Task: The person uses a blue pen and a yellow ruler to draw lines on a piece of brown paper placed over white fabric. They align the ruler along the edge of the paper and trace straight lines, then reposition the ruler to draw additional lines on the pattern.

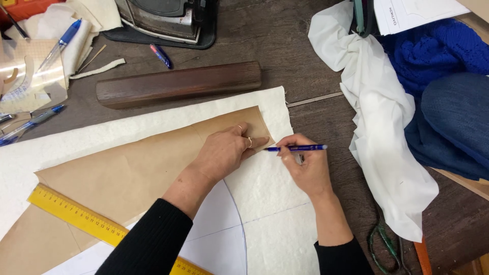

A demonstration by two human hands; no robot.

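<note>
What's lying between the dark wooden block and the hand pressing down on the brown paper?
In the head view, only the cream fabric and the brown paper's upper edge lie between the wooden block and the left hand.

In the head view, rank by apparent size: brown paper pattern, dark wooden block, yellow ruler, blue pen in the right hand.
1. Brown paper pattern
2. Yellow ruler and dark wooden block: look similar, ruler partly hidden, so unranked
3. Blue pen

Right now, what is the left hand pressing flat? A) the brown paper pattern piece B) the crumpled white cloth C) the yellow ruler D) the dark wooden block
A: the left hand lies spread on the brown paper pattern piece over cream fabric, while the right hand has a blue pen in its grip at the paper's tip.
</note>
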